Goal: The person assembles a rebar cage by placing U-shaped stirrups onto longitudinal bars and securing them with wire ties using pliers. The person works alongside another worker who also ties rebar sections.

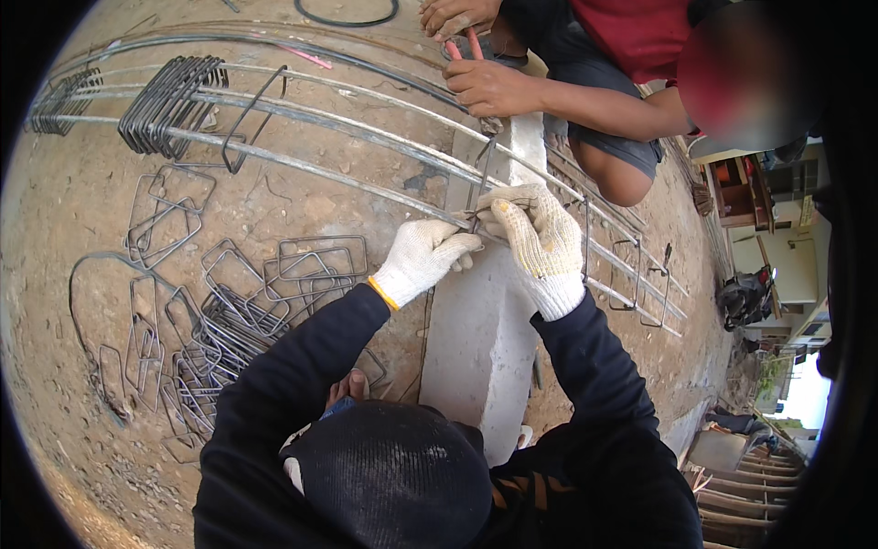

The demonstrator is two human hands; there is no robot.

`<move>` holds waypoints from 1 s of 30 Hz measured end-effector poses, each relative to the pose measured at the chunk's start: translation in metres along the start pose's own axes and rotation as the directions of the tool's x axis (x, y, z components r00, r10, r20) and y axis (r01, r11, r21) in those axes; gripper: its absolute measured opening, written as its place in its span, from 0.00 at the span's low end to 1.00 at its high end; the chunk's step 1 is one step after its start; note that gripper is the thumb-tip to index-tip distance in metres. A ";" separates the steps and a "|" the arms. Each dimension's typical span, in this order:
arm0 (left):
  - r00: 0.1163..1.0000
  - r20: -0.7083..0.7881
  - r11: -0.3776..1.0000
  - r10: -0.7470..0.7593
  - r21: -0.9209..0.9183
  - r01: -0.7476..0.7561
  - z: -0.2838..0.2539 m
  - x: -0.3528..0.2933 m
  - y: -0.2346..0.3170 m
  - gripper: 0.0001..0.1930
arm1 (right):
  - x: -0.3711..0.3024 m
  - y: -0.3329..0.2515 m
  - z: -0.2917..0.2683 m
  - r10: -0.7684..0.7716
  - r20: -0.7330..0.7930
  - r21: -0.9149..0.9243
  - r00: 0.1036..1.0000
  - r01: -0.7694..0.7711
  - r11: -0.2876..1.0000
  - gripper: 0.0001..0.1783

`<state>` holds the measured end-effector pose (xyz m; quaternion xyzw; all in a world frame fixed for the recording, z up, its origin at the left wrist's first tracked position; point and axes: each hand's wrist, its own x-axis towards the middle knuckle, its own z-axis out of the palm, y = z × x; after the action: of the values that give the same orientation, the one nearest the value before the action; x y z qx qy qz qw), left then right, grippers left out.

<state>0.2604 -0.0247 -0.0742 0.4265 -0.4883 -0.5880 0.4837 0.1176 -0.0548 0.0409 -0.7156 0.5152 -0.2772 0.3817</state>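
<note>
Two gloved hands at work on long steel bars laid across a concrete block [466,320]. The left hand [425,261] closes its thumb and forefinger on the near lower corner of a dark metal loop [482,174], at the point where it meets the near bar [366,189]. The right hand [540,238] bends its fingers toward the same corner from the other side; whether they grip or merely touch cannot be told. The loop stands around the bars, above the block. Further loops are bunched on the bars [174,105] at left, and a loose pile of loops [233,334] lies on the ground below. A co-worker's hand [494,89] is near the block's far end.
</note>
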 end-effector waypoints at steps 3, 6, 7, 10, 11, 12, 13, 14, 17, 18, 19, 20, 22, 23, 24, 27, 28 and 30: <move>0.999 0.004 0.988 0.039 0.151 -0.039 0.000 0.001 0.001 0.16 | -0.008 -0.009 -0.001 -0.091 0.007 -0.126 0.996 0.092 0.988 0.09; 0.988 -0.004 0.962 0.156 0.225 -0.151 0.001 0.001 -0.002 0.16 | -0.018 -0.015 -0.003 -0.232 0.038 -0.298 0.972 0.233 0.926 0.10; 0.983 -0.006 0.951 0.184 0.255 -0.177 0.001 0.001 -0.004 0.16 | -0.020 -0.016 -0.004 -0.279 0.057 -0.330 0.959 0.282 0.901 0.10; 0.958 -0.023 0.900 0.286 0.351 -0.260 0.001 0.002 -0.012 0.15 | -0.027 -0.015 -0.005 -0.427 0.220 -0.453 0.877 0.479 0.752 0.14; 0.945 -0.037 0.875 0.326 0.390 -0.287 0.002 0.003 -0.014 0.15 | -0.030 -0.014 -0.005 -0.445 0.275 -0.470 0.852 0.523 0.711 0.14; 0.929 -0.049 0.848 0.367 0.429 -0.312 0.002 0.004 -0.016 0.15 | -0.032 -0.012 -0.007 -0.476 0.325 -0.479 0.817 0.576 0.663 0.13; 0.910 -0.041 0.806 0.412 0.483 -0.343 0.002 0.004 -0.017 0.14 | -0.033 -0.010 -0.008 -0.471 0.388 -0.451 0.792 0.609 0.653 0.15; 0.888 -0.029 0.758 0.460 0.533 -0.376 0.002 0.004 -0.018 0.14 | -0.034 -0.009 -0.011 -0.478 0.443 -0.422 0.759 0.647 0.635 0.17; 0.909 -0.029 0.817 0.416 0.450 -0.360 0.002 0.008 -0.021 0.10 | -0.029 -0.005 -0.030 -0.447 0.635 -0.419 0.630 0.767 0.486 0.20; 0.916 -0.020 0.844 0.401 0.398 -0.360 0.002 0.008 -0.022 0.09 | -0.026 -0.005 -0.037 -0.467 0.684 -0.367 0.560 0.818 0.443 0.19; 0.895 -0.010 0.808 0.447 0.433 -0.399 0.001 0.009 -0.021 0.09 | -0.022 -0.006 -0.043 -0.411 0.720 -0.380 0.559 0.814 0.440 0.19; 0.888 -0.004 0.796 0.460 0.445 -0.411 0.000 0.007 -0.020 0.08 | -0.020 -0.008 -0.048 -0.398 0.746 -0.366 0.534 0.828 0.425 0.18; 0.876 0.012 0.773 0.482 0.466 -0.432 -0.002 0.005 -0.020 0.07 | -0.017 -0.012 -0.051 -0.328 0.809 -0.361 0.487 0.854 0.376 0.17; 0.869 0.026 0.759 0.495 0.473 -0.447 -0.002 0.005 -0.020 0.07 | -0.016 -0.013 -0.051 -0.302 0.824 -0.371 0.479 0.859 0.351 0.17; 0.862 0.026 0.762 0.507 0.454 -0.462 -0.003 0.005 -0.020 0.07 | -0.014 -0.014 -0.050 -0.226 0.845 -0.405 0.485 0.856 0.321 0.17; 0.856 0.017 0.752 0.517 0.468 -0.464 -0.003 0.007 -0.021 0.09 | -0.011 -0.014 -0.044 -0.108 0.854 -0.472 0.509 0.845 0.251 0.17; 0.843 0.023 0.739 0.538 0.468 -0.484 -0.003 0.007 -0.021 0.10 | -0.010 -0.012 -0.042 -0.121 0.852 -0.471 0.509 0.847 0.246 0.17; 0.844 0.002 0.746 0.537 0.467 -0.475 -0.004 0.007 -0.020 0.08 | -0.009 -0.009 -0.039 -0.097 0.853 -0.482 0.513 0.845 0.231 0.17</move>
<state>0.2600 -0.0316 -0.0944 0.4159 -0.6747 -0.2753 0.5441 0.0883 -0.0550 0.0698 -0.9711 0.1244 0.2031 -0.0145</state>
